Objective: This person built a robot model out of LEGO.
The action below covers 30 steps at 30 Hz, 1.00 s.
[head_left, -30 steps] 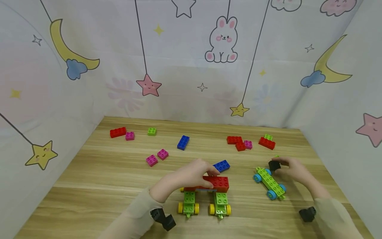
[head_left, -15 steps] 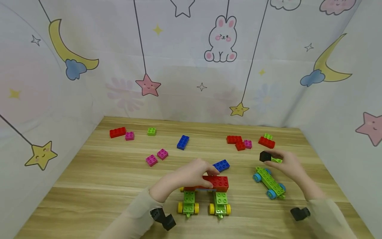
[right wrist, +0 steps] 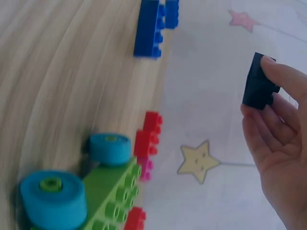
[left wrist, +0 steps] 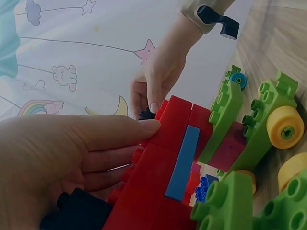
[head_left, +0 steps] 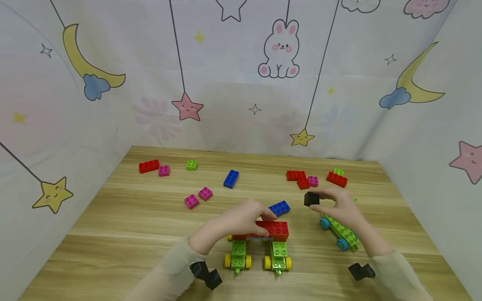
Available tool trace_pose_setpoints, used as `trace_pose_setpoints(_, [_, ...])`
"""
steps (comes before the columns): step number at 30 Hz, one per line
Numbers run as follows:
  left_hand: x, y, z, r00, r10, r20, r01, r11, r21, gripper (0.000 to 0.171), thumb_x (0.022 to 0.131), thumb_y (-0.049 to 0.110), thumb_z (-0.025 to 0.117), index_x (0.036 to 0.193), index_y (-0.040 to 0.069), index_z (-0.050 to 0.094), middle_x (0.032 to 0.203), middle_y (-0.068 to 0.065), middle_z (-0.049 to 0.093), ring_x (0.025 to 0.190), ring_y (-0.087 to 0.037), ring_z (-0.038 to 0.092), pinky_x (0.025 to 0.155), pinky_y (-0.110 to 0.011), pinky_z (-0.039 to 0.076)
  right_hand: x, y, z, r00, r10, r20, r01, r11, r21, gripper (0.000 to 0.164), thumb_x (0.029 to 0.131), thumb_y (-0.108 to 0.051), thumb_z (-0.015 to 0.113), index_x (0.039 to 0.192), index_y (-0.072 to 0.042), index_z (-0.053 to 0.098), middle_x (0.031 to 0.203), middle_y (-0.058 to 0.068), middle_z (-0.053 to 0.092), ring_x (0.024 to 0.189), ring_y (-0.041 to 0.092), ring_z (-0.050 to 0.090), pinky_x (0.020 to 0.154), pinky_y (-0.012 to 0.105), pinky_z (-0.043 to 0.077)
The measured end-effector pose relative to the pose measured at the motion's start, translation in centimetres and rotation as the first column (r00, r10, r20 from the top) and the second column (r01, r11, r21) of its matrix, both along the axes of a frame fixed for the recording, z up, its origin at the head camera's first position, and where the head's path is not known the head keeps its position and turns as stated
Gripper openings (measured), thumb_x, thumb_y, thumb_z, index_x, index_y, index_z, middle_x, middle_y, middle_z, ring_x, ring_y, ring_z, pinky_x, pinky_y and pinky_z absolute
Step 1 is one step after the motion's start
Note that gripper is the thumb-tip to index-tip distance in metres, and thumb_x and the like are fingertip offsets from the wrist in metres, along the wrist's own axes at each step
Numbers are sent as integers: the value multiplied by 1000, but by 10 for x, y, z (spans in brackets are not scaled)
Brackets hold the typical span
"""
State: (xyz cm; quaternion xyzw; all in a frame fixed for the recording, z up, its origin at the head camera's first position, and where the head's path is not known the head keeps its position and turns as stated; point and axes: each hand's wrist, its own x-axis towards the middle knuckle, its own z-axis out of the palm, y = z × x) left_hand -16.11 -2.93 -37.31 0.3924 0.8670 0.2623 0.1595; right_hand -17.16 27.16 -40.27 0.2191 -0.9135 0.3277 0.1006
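My left hand (head_left: 244,217) grips the red bricks (head_left: 278,230) atop a brick build, thumb on the near side. Below them, green wheeled bases (head_left: 239,251) with yellow wheels stand on the table. In the left wrist view a blue piece (left wrist: 183,165) sits under the red bricks, and a dark studded brick (left wrist: 79,211) shows by the palm. My right hand (head_left: 340,205) pinches a black brick (head_left: 311,199) between thumb and fingers, raised to the right of the build. Below that hand is a green base with blue wheels (head_left: 342,234), partly covered by it.
A blue brick (head_left: 279,208) lies just behind the build, another blue brick (head_left: 231,179) farther back. Pink bricks (head_left: 191,201) lie left of centre. Red bricks (head_left: 296,175) and a red brick with a green one (head_left: 337,179) lie at the back right. A printed cloth (head_left: 233,125) stands behind.
My right hand has lifted the black brick and carried it left, from beside the blue-wheeled base towards the build. The left hand has stayed on the red bricks.
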Motion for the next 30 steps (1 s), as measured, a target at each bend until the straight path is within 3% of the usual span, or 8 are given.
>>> trace_pose_setpoints(4, [-1,1,-1,1000,-2,3,2,1000,-3,35,87,16,75,121,9,70,115,-2,72,104,-10,66,88,-19,52,4,-12,-3,993,81,-86,-81,997,-3,39,77,-7,82,114,-5,71,108,9,73,91,21,68,82,36,58])
trace_pose_setpoints(10, [-1,1,-1,1000,-6,20,6,1000,8,35,87,15,75,121,8,70,116,-3,72,105,-12,67,91,-24,53,13,-25,-5,985,139,-100,-139,990,10,37,75,-10,83,111,-10,72,105,5,73,89,15,67,78,37,58])
trace_pose_setpoints(17, [-2,0,-3,1000,-6,23,5,1000,22,35,87,15,75,120,7,70,115,-4,72,105,-13,67,92,-28,54,16,-35,-9,952,268,-148,-273,962,-13,39,70,-4,85,107,-9,73,100,4,74,86,7,64,74,31,57])
trace_pose_setpoints(24, [-2,0,-4,1000,-11,12,11,999,36,33,86,14,76,118,6,71,114,-5,73,105,-15,67,91,-31,55,20,-42,-13,929,345,-136,-354,934,-54,37,70,-3,84,105,-8,73,98,5,75,85,7,63,73,29,56])
trace_pose_setpoints(30, [-2,1,-4,1000,-15,6,15,999,40,33,85,14,76,117,6,72,112,-5,73,102,-15,68,90,-29,55,24,-45,-13,932,350,-96,-356,933,-59,36,72,-4,83,106,-10,72,99,4,74,86,6,62,74,30,56])
